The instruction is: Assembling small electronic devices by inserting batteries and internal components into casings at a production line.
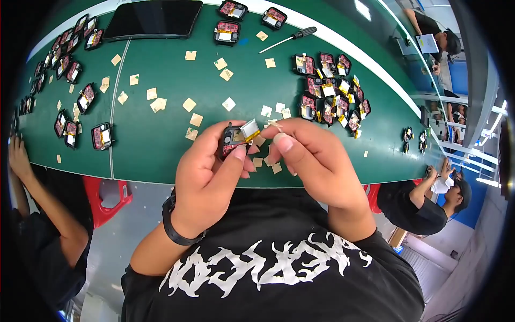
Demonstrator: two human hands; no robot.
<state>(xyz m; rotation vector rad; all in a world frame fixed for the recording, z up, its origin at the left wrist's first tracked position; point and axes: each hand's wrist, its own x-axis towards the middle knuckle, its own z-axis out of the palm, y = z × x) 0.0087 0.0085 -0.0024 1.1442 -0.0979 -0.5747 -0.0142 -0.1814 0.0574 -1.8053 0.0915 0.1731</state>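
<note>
My left hand (208,170) is closed round a small black device housing (227,136) with a red circuit board inside. A silver battery (249,129) with a yellow taped end stands tilted up at the housing's right side, joined near a thin red wire. Close beside it, my right hand (311,153) pinches a small pale paper piece (275,125) between thumb and forefinger. Beneath and between the hands, several beige paper squares (258,161) lie on the green table.
A cluster of similar housings with batteries (328,90) lies to the right, more housings (64,66) at the left. A screwdriver (300,34) and a dark flat tray (153,20) are at the far side. Paper squares (189,104) are scattered about. People sit at both sides; a red stool (110,206) stands left.
</note>
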